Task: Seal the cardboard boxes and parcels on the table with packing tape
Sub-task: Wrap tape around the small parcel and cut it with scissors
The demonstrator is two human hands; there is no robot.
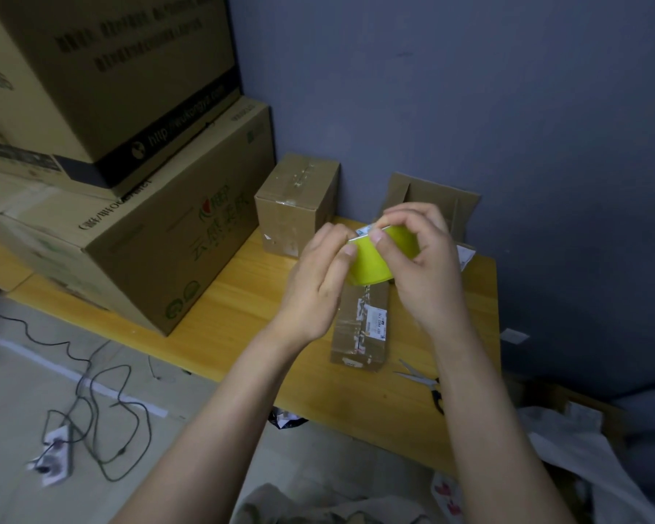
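Desk left: large box (159,236), another box (103,70) stacked on it
Desk back: small box (295,206)
Desk middle: flat parcel (360,327)
Right of parcel: scissors (424,383)
Floor left: cables (103,402)

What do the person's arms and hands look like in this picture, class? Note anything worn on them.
Both forearms are bare, with no sleeves in view. The left hand and right hand wear no gloves, and no watch, ring or bracelet shows. The fingers have short, plain nails.
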